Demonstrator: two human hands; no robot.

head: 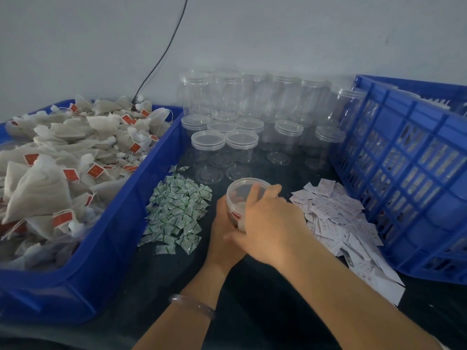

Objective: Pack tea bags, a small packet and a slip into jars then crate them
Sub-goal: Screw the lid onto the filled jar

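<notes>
The person is holding one clear jar (238, 195) over the dark table (252, 311), near the middle and between the two loose heaps. The left hand (222, 236) is cupping the jar's lower left side, with its fingers going round behind the jar, where the other hand is hiding them. The right hand (273, 223) is coming over from the right, with its fingers curling against the upper wall just under the rim and its thumb lying low across the front. Both hands are gripping the jar closely. Pale bags with red tags are showing through the jar's wall, and a clear lid seems to be sitting on top, though blur is making that hard to confirm. A clear bracelet (193, 305) is circling the left wrist. On the left, a blue bin (106, 248) is holding a heap of tea bags (63, 160). Just left of the jar, small green-and-white packets (177, 213) are lying in a pile, and just right of it white slips (338, 223) are spreading toward a blue crate (409, 173). Behind, empty lidded jars (242, 117) are standing in stacked rows by the wall.
</notes>
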